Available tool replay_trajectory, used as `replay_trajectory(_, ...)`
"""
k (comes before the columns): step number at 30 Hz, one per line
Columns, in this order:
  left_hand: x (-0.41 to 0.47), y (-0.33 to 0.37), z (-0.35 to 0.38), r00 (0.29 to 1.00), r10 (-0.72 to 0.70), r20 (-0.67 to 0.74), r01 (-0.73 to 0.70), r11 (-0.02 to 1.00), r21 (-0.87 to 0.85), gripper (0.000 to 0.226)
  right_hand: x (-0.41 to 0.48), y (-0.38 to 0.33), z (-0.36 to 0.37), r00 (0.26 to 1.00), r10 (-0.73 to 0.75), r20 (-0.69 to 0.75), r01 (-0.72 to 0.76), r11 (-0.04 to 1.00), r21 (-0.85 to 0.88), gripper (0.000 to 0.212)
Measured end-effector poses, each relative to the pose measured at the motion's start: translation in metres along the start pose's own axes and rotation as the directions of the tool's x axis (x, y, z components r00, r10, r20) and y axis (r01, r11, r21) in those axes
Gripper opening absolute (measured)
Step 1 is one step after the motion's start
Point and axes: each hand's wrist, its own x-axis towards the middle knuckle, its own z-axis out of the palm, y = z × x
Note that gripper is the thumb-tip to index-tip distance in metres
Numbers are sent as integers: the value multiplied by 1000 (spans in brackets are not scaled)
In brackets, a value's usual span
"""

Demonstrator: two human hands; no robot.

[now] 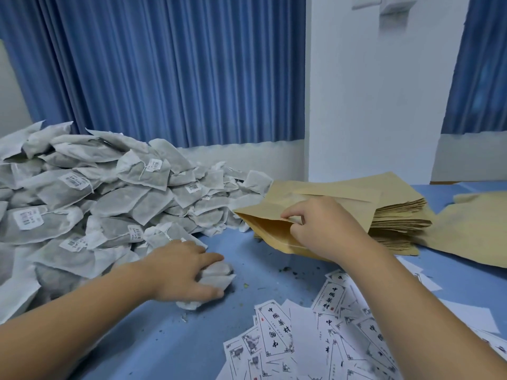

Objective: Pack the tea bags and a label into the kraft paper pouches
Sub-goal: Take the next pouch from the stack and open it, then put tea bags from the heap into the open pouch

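Separately in hands (186, 270) (323, 229): tea bags (216, 275), pouch (263, 231)

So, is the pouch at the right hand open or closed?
Open. The right hand pinches the upper lip of the pouch, lifted off the lower side, so its inside shows. Contents: cannot tell.

On the table (164, 352), the heap of tea bags (82, 193) lies left, the stack of pouches (397, 215) right, and loose labels (329, 338) nearest the person. The left hand (181, 270) grips a bundle (216, 278) of them at the heap's near edge; the right hand (323, 229) pinches one pouch (269, 229) just before the stack.
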Motion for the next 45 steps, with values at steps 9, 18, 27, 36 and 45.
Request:
replay_trajectory(9, -18, 2, 11, 970, 36, 242, 54, 934, -354, 101, -1, 1, 1, 1000, 3, 19, -3, 1000, 3, 40)
replay_trajectory(18, -24, 21, -4, 950, -58, -307, -85, 898, -432, 46, -3, -2, 1, 1000, -17, -4, 17, 1000, 3, 41)
replay_trajectory(27, -12, 67, -44, 529, -193, -826, -380, 817, -435, 55, -1, -3, 0, 996, 32, -80, -24, 995, 102, 36)
replay_trajectory(36, 5, 88, -35, 612, -38, -790, -313, 906, -286, 53, 3, 0, -5, 973, 180, -143, -95, 881, 463, 26)
replay_trajectory(45, 23, 87, -49, 758, 80, -648, -244, 955, -167, 62, 5, -2, -4, 985, 155, -71, -111, 897, 427, 22)
